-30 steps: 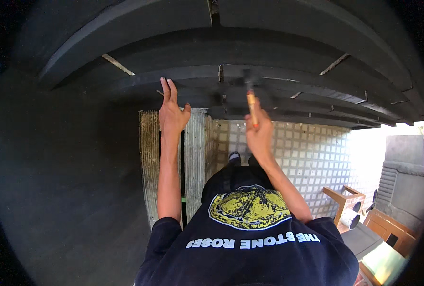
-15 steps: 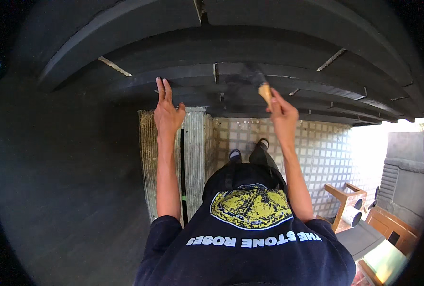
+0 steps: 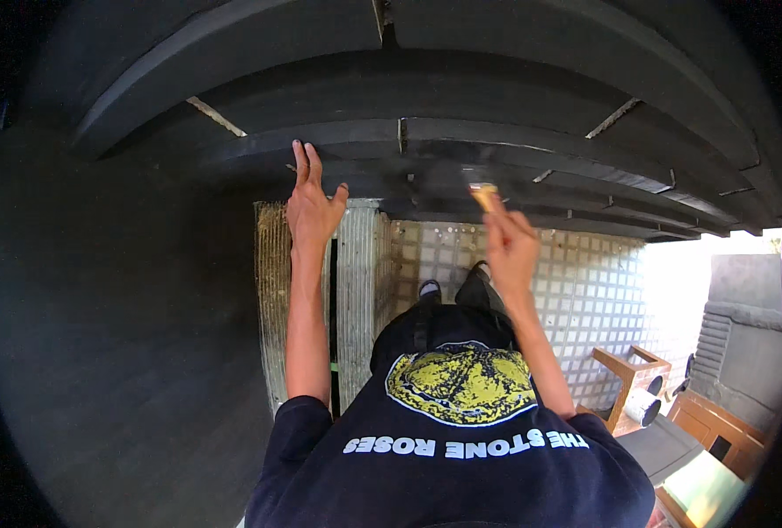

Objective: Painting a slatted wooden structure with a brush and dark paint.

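Note:
My left hand (image 3: 316, 207) reaches up with fingers apart, fingertips at a black ceiling beam (image 3: 338, 132); nothing is in it. Right of it, my right hand (image 3: 510, 246) grips a paintbrush (image 3: 484, 195) with a light wooden handle. Its dark head is blurred against the beams, so I cannot tell exactly where it touches. Pale unpainted strips show in some gaps between the dark boards. Ribbed, weathered panels (image 3: 360, 290) stand behind my left forearm.
A dark painted surface (image 3: 127, 308) fills the left side. Below are a pale square-tiled floor (image 3: 584, 290) and my sandaled feet. At lower right stand a wooden stool-like frame (image 3: 620, 378), a white cylindrical container (image 3: 642, 407), brown wooden panels (image 3: 708, 414) and a grey structure (image 3: 743, 334).
My right hand with the brush swung right, then came down and slightly left over the last half second. My left hand has barely shifted.

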Demonstrator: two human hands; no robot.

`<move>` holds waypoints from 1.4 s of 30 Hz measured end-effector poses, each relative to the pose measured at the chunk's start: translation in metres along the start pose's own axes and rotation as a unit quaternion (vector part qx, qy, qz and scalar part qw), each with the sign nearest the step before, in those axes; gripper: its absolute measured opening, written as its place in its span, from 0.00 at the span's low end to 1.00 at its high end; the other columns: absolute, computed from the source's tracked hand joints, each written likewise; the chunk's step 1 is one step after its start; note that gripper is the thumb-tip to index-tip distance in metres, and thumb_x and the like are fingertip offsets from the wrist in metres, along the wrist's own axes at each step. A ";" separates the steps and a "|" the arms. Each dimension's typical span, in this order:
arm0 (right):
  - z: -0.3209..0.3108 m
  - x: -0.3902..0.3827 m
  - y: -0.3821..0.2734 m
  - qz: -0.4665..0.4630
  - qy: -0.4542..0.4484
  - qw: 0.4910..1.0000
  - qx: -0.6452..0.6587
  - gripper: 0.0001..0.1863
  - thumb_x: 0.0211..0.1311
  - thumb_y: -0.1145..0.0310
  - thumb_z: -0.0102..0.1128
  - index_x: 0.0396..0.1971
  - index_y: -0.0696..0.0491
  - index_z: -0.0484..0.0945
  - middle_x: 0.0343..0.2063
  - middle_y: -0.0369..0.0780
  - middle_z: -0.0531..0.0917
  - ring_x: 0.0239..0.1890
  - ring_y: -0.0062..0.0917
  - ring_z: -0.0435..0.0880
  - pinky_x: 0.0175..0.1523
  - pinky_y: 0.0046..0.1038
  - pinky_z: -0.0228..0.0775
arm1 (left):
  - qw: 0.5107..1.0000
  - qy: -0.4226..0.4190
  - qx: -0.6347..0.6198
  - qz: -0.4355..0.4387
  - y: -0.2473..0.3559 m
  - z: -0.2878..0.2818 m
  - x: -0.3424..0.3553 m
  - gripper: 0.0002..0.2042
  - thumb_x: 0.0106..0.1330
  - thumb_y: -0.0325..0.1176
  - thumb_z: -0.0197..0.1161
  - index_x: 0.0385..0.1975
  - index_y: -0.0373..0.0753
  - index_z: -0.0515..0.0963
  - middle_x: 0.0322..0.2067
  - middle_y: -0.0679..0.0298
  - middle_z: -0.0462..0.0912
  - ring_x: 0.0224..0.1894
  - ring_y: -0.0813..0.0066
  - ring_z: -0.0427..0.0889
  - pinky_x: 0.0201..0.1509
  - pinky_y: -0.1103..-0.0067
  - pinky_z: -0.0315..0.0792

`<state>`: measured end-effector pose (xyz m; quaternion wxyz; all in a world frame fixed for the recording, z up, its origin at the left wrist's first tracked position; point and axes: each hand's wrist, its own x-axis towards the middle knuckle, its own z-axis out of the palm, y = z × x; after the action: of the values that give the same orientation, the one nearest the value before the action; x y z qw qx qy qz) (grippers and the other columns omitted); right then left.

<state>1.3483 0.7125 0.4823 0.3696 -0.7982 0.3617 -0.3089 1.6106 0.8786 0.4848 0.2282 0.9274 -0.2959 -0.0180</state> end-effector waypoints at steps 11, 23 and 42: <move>0.029 0.013 -0.012 -0.162 -0.070 0.984 0.011 0.18 0.62 0.76 0.62 0.53 0.51 0.83 0.24 0.42 0.75 0.20 0.28 0.73 0.27 0.29 0.66 | 0.998 0.040 0.032 0.044 -0.009 0.007 -0.004 0.44 0.56 0.36 0.68 0.74 0.40 0.52 0.76 0.58 0.46 0.49 0.44 0.82 0.43 0.62 0.81; -0.094 0.011 0.035 0.037 0.139 0.979 -0.146 0.19 0.60 0.78 0.62 0.52 0.53 0.83 0.28 0.46 0.79 0.25 0.35 0.80 0.31 0.34 0.71 | 1.000 0.001 0.010 0.023 -0.007 0.001 -0.001 0.43 0.57 0.34 0.66 0.74 0.39 0.52 0.76 0.57 0.45 0.49 0.42 0.82 0.45 0.61 0.80; 0.038 0.009 -0.034 -0.131 -0.082 0.987 0.044 0.15 0.59 0.78 0.63 0.47 0.54 0.85 0.27 0.45 0.78 0.25 0.35 0.79 0.31 0.32 0.70 | 0.996 0.039 0.036 0.070 -0.006 0.008 -0.001 0.45 0.54 0.31 0.66 0.74 0.40 0.50 0.77 0.56 0.44 0.46 0.41 0.82 0.42 0.59 0.80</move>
<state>1.3942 0.7350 0.4914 0.3889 -0.8444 0.2086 -0.3036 1.6120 0.8805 0.4751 0.2066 0.9121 -0.3512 0.0450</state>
